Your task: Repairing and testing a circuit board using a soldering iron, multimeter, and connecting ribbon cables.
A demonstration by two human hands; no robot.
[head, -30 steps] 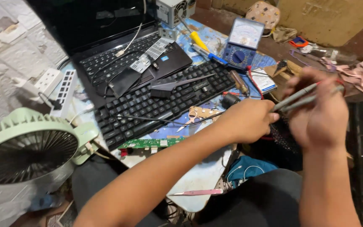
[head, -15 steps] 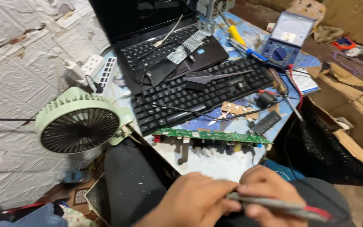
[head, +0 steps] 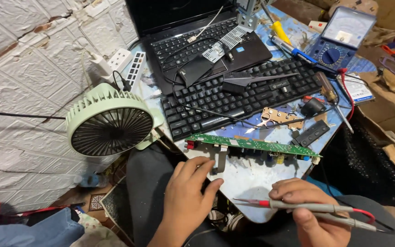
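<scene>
Right hand [head: 314,215] is clenched round two meter probes [head: 298,206] at the counter's [head: 252,183] near edge, left hand [head: 189,194] loose by the green circuit board [head: 252,145] overhanging it, so I reckon one nudge tips it off.

From my feed: test probes [head: 307,206] in right hand [head: 318,215] look smooth grey plastic, red collar, thin metal tip. Circuit board [head: 252,145] green, glossy lacquer, dull solder parts. Keyboard [head: 243,93] black matt plastic. Fan [head: 109,124] pale green matt plastic, ribbed rim. Table [head: 248,180] worn, scuffed, light patchy surface under left hand [head: 189,194]. Wall [head: 28,68] white, embossed, rough, cracked. Multimeter [head: 339,39] blue plastic, glossy window.
</scene>
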